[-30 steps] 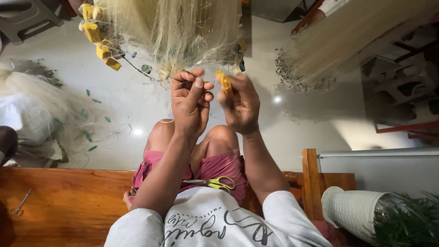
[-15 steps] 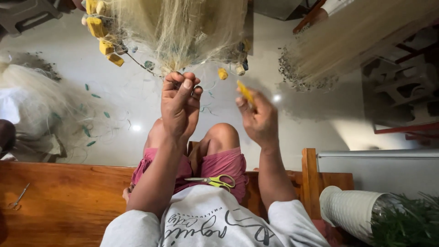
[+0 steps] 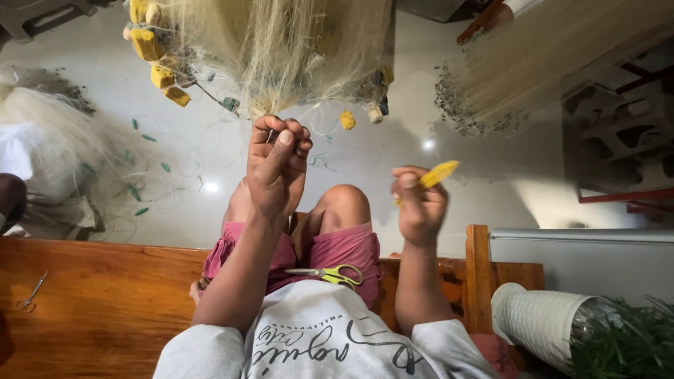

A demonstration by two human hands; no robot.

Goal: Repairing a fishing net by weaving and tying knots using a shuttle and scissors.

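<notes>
Left hand (image 3: pixel 277 165) fingers pinch shut on the pale monofilament fishing net (image 3: pixel 281 49) just below its hanging bunch; right hand (image 3: pixel 419 207), right of the net, grips one yellow plastic netting needle (image 3: pixel 437 173). Keeping the pinched mesh taut looks wise. One pair of yellow-handled scissors (image 3: pixel 330 274) lies on the lap below the net.

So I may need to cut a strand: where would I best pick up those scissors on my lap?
Probably by the yellow-green handle loops of the scissors, coming from above with the right hand. They lie flat on the lap with the loops toward that hand and the blades pointing at the left arm.
</notes>
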